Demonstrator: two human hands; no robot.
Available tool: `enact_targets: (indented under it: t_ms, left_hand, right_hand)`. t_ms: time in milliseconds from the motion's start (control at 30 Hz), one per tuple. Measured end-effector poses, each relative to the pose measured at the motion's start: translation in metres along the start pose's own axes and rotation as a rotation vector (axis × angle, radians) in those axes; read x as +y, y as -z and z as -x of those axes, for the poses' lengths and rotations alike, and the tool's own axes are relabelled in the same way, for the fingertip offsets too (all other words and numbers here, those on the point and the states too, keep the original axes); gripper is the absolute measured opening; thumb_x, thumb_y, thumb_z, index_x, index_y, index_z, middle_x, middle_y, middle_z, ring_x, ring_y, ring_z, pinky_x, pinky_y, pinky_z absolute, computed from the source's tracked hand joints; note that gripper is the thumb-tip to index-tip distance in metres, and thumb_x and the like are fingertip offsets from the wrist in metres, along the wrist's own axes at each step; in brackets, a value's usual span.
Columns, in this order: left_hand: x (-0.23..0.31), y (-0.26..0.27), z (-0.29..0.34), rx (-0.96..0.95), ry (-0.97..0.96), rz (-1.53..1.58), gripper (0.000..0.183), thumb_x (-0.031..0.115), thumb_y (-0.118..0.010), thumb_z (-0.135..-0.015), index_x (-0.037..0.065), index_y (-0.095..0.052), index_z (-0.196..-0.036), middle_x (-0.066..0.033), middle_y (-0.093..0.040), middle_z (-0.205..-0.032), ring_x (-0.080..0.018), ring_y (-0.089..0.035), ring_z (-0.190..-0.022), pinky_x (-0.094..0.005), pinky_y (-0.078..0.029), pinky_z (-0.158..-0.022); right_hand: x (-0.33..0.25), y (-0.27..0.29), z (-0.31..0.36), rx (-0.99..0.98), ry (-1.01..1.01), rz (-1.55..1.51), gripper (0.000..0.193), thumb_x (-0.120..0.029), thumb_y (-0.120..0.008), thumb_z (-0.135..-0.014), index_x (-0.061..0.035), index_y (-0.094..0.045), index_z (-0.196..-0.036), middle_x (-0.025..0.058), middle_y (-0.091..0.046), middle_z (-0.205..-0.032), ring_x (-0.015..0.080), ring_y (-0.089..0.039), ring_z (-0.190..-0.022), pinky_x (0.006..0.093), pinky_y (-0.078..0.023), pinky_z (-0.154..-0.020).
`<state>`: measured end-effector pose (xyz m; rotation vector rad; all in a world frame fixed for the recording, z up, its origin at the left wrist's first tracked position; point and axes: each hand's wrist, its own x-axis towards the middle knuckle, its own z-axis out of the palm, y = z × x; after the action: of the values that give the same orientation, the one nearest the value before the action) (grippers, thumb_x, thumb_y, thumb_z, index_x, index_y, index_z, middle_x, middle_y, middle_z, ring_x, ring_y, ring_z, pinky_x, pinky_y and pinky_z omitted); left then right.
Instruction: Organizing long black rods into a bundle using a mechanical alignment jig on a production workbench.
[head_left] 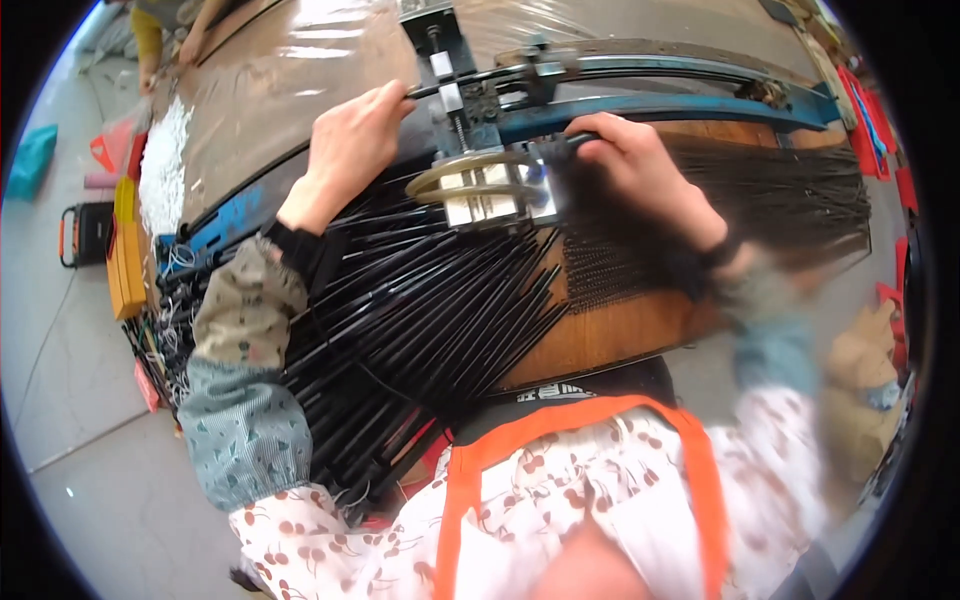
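My left hand point(350, 150) is closed, thumb and fingers pinched on the end of a thin black rod point(430, 91). This rod runs right, across the upper part of a bench fixture point(497, 190) with silver blocks and a curved yellowish tube. To the right of the fixture, my right hand point(640, 165) is closed around a short black piece point(572, 141) beside the silver block. Its wrist and sleeve are smeared by motion. Below the fixture, many long black rods point(430, 310) lie fanned out towards me.
A blue metal rail point(660, 110) runs right from the fixture. Thin dark rods point(800, 200) lie bundled on the wooden table point(590, 345). At far left stand a yellow box point(126, 260) and a black case point(88, 235). Another person's hand point(190, 48) shows at top left.
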<state>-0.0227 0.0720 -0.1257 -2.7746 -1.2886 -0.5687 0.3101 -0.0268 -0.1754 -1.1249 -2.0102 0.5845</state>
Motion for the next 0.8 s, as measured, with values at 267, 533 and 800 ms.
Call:
enact_targets:
  t_ms: [267, 533, 800]
  left_hand:
    - [-0.097, 0.035, 0.033, 0.25, -0.179, -0.518, 0.015, 0.031, -0.062, -0.095, 0.017, -0.065, -0.099, -0.0006, -0.064, -0.087, -0.0232, -0.065, -0.084, -0.042, -0.047, -0.076]
    - [0.07, 0.062, 0.133, -0.235, 0.054, -0.229, 0.021, 0.03, -0.076, -0.082, 0.012, -0.065, -0.079, -0.0044, -0.06, -0.08, -0.0244, -0.062, -0.082, -0.041, -0.045, -0.073]
    - [0.097, 0.052, 0.149, -0.406, -0.015, -0.203, 0.006, 0.012, -0.064, -0.083, 0.007, -0.062, -0.082, -0.0074, -0.061, -0.083, -0.0238, -0.061, -0.084, -0.0352, -0.05, -0.074]
  right_hand:
    - [-0.03, -0.012, 0.054, -0.253, 0.128, 0.303, 0.043, -0.023, -0.086, -0.067, -0.0056, -0.062, -0.098, 0.0138, -0.061, -0.096, 0.0346, -0.058, -0.09, 0.0444, -0.047, -0.077]
    - [-0.038, -0.015, 0.041, -0.447, 0.292, 0.467, 0.017, -0.004, -0.07, -0.076, -0.0058, -0.059, -0.089, 0.0089, -0.056, -0.083, 0.0273, -0.056, -0.084, 0.0376, -0.048, -0.073]
    - [-0.043, -0.015, 0.041, -0.516, 0.315, 0.634, 0.03, 0.0, -0.065, -0.072, -0.0064, -0.059, -0.101, 0.0085, -0.057, -0.088, 0.0262, -0.057, -0.09, 0.0364, -0.049, -0.075]
